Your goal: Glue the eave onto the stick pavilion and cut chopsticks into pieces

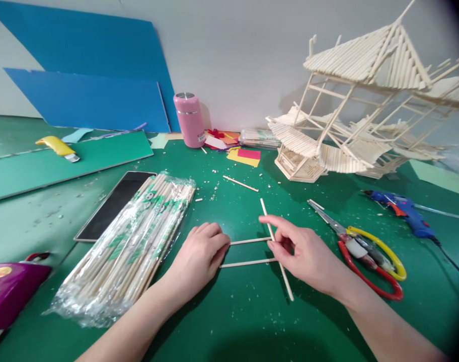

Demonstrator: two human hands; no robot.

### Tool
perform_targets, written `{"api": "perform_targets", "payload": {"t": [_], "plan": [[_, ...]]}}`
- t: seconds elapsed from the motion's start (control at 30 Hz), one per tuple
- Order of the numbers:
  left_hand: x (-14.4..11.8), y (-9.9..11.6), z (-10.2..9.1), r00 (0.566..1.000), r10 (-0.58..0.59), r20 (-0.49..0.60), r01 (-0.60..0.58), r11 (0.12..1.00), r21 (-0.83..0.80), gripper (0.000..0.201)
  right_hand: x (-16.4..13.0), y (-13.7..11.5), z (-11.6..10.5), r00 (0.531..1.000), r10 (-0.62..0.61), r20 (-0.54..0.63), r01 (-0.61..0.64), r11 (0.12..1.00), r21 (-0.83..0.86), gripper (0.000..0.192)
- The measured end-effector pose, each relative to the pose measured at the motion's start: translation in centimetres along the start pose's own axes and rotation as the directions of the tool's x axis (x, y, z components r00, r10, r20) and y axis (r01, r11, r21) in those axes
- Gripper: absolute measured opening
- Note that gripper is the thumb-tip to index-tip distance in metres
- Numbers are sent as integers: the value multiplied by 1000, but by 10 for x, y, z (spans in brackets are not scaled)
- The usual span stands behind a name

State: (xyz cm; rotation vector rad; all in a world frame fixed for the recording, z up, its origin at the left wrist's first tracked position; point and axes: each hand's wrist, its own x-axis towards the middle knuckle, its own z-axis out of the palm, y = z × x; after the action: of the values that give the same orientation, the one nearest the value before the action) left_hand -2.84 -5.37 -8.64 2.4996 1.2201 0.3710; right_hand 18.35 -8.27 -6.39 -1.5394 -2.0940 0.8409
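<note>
Left hand (199, 254) rests fingers down on the left ends of two parallel sticks (248, 251) lying on the green mat (229, 322). Right hand (303, 251) pinches a third stick (267, 218) laid across their right ends. Wrapped stick bundle (131, 244) just left; scissors (365, 251) and glue gun (403, 211) right; stick house model (350, 105) behind.

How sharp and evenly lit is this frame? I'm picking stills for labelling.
Head view: hands and sticks are sharp, with soft shadows; the plastic-wrapped bundle glints; the table edge bends from wide-lens distortion; the right corners go dark.
</note>
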Motion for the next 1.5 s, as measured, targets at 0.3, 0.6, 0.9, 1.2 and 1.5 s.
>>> {"api": "perform_targets", "payload": {"t": [0.3,0.6,0.9,1.2,1.5], "plan": [[3,2,2,1000,-16,15,16,1000,-27,23,-1,2,4,970,-183,160,228,916,-330,11],[2,1,1,1000,-3,-4,3,998,-64,21,0,-1,15,962,-230,147,272,845,-460,21],[0,-1,1,1000,-12,-5,11,997,-77,22,2,3,17,958,-256,130,287,859,-425,22],[-7,-1,-1,992,39,-118,-41,999,-10,20,1,8,2,981,-191,-29,187,978,-90,18],[-7,21,1,991,136,21,-137,988,71,21,9,25,-11,937,-2,-350,45,993,113,14]]}}
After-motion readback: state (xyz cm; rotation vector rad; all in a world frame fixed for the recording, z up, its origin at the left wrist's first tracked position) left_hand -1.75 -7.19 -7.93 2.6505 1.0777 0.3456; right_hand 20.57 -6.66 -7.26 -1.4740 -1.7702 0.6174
